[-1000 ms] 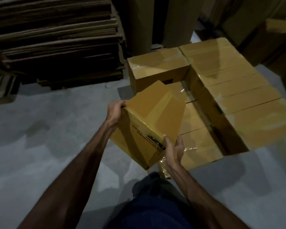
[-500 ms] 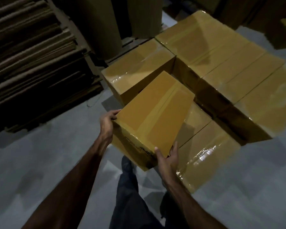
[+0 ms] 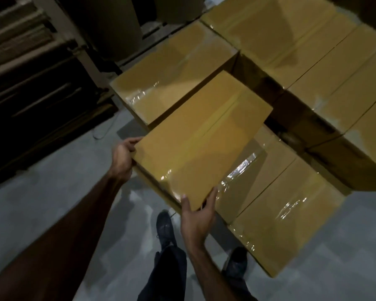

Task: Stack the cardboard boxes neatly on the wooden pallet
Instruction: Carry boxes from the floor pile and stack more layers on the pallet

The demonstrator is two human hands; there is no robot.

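Observation:
I hold a taped brown cardboard box over the lower layer of stacked boxes. My left hand grips the box's near-left corner, fingers curled over its edge. At the box's near-right corner is my right hand, thumb and fingers clasping the edge. A taller box stands just behind the held one. More boxes form a higher row to the right. The pallet under the stack is hidden.
Flattened cardboard sheets are piled at the left on dark pallets. A large roll or column stands behind the stack. The grey concrete floor spreads around my feet; my shoes stand close to the stack's front edge.
The held box has turned from tilted to nearly level and moved forward over the lower layer, next to the taller box. I have stepped closer to the stack.

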